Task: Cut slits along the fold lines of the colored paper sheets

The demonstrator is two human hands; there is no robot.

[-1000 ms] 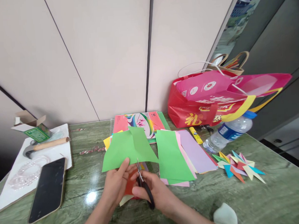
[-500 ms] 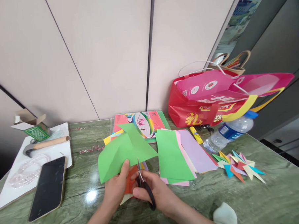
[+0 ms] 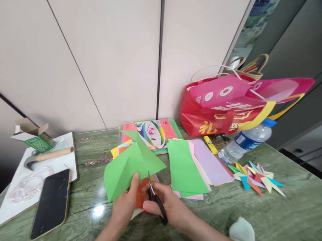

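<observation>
My left hand (image 3: pixel 126 202) pinches the lower edge of a green sheet of paper (image 3: pixel 132 162), thumb on top. The sheet is creased and has a cut running in from its edge, so one flap stands up at the upper left. In my right hand (image 3: pixel 166 205) is a pair of scissors (image 3: pixel 160 207) with black handles, its blades pointing up at the sheet's lower right edge. The blades look nearly closed. Under my hands lie an orange sheet (image 3: pixel 141 196) and other coloured papers, partly hidden.
Right of my hands are a green sheet (image 3: pixel 188 165) and a purple sheet (image 3: pixel 210 161). Beyond them are a glue stick (image 3: pixel 210 145), a water bottle (image 3: pixel 247 141), a red bag (image 3: pixel 192 115) and folded paper pieces (image 3: pixel 256 176). To the left are a phone (image 3: pixel 51 203) and a hammer (image 3: pixel 54 153).
The green sheet in my left hand has shifted slightly left and down, its right tip drawing away from the scissors. My right hand keeps nearly the same place.
</observation>
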